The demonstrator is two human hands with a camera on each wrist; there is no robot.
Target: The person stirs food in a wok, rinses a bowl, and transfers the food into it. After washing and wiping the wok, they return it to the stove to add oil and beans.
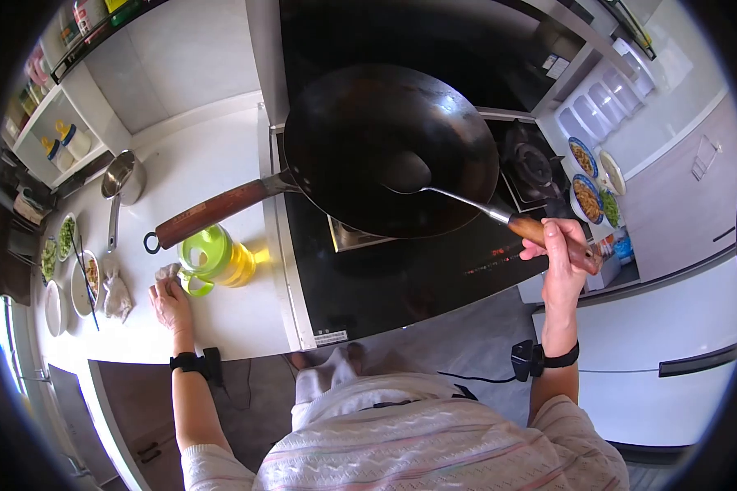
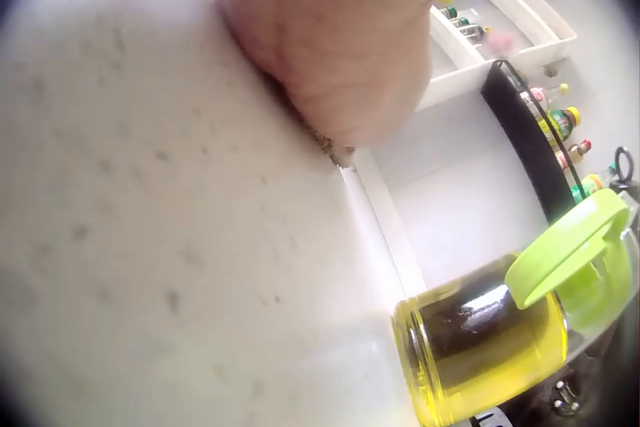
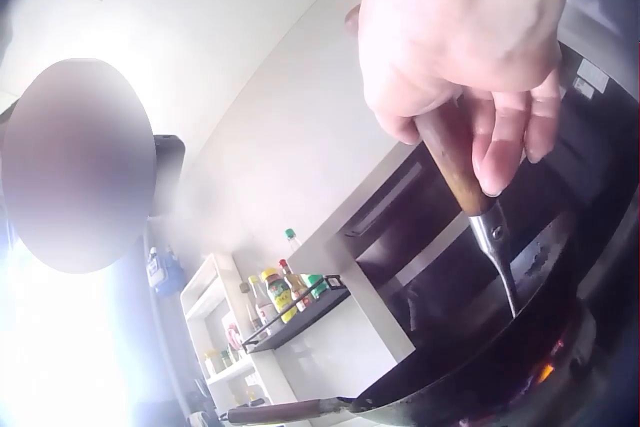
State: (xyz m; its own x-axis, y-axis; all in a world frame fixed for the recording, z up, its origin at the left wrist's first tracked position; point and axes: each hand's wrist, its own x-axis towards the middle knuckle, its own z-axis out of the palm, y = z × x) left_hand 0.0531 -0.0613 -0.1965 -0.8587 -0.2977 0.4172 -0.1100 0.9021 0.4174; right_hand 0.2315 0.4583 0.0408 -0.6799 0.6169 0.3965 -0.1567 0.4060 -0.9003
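Observation:
In the head view my right hand [image 1: 563,258] grips the wooden handle of a long ladle [image 1: 467,203]. Its dark, round bowl rests low inside a large black wok [image 1: 344,114]. The right wrist view shows fingers wrapped round that handle [image 3: 452,162]. My left hand [image 1: 172,307] is down on the white counter, its fingers bunched over a crumpled greyish cloth [image 1: 169,272]. Beside it stands an oil jug [image 1: 236,266] with a green lid and yellow oil. Above the jug extends the wok's wooden handle [image 1: 213,214].
An orange flame [image 3: 545,372] shows under the wok. A second burner [image 1: 532,164] lies right of it, with food bowls [image 1: 585,199] beyond. Leftward on the counter are a small saucepan [image 1: 124,176], a knotted bag [image 1: 116,296] and a bowl [image 1: 78,286] with chopsticks.

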